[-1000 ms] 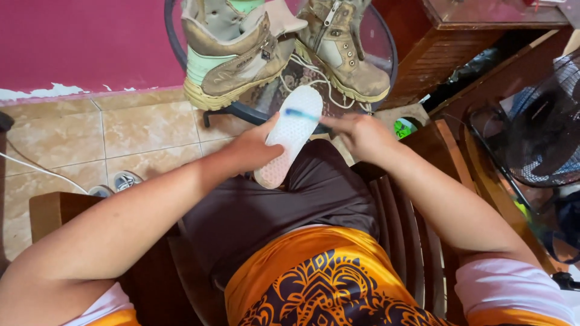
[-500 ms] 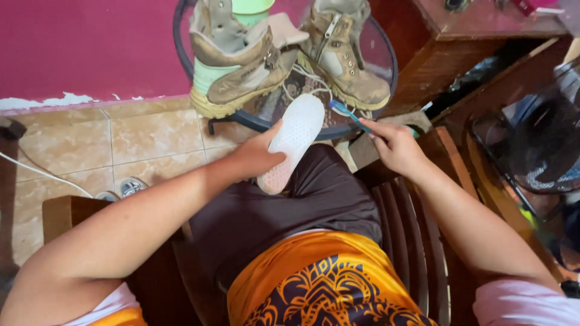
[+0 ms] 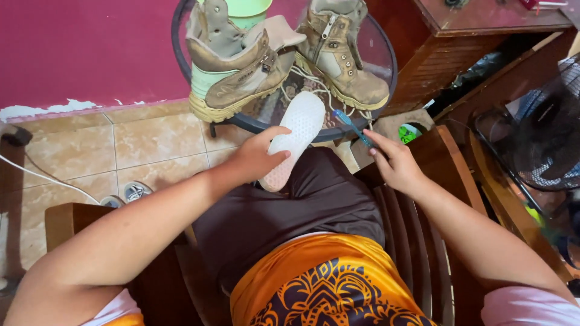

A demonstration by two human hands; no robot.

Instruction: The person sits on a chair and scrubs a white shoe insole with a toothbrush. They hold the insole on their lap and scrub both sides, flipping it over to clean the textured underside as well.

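The left hand (image 3: 257,160) has its grip closed around the middle of a white shoe pad (image 3: 294,136), the soft flat piece that goes inside a boot. The pad sticks up from the lap, with its bumpy side showing and its far end over the rim of the round glass bench (image 3: 386,72). It looks light and bendy, so a hold near the middle, as here, should keep it from flopping. It may be a bit slippery if wet, but I cannot tell. The right hand (image 3: 396,163) has its grip pinched on a small blue brush (image 3: 353,128), thin and stiff, just beside the pad. Two tan boots (image 3: 241,66) stand on the bench, with a green cup (image 3: 248,9) behind them
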